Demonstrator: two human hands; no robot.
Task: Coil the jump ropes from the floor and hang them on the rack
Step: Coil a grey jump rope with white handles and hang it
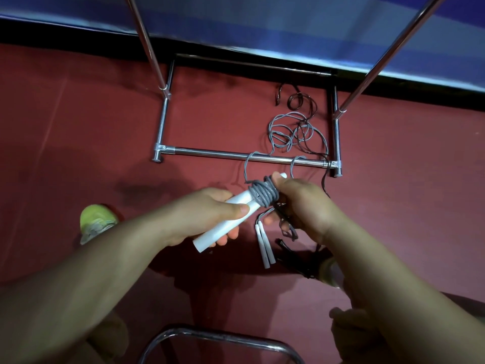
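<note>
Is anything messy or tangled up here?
Yes. The grey rope lies in a loose tangle on the red floor, mixed with a dark rope, and trails over the rack's bottom bar. Only part is wound round the white handles in the hands.

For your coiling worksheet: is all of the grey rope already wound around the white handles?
No: part of the grey rope lies loose on the floor beyond the rack's bar.

I can read no text, label, brand, number or sign anywhere here. The white handles (231, 219) I hold are plain, and so is the second pair of handles (263, 248) hanging at about five o'clock from them. The rack (236, 153) at twelve o'clock carries no marking.
</note>
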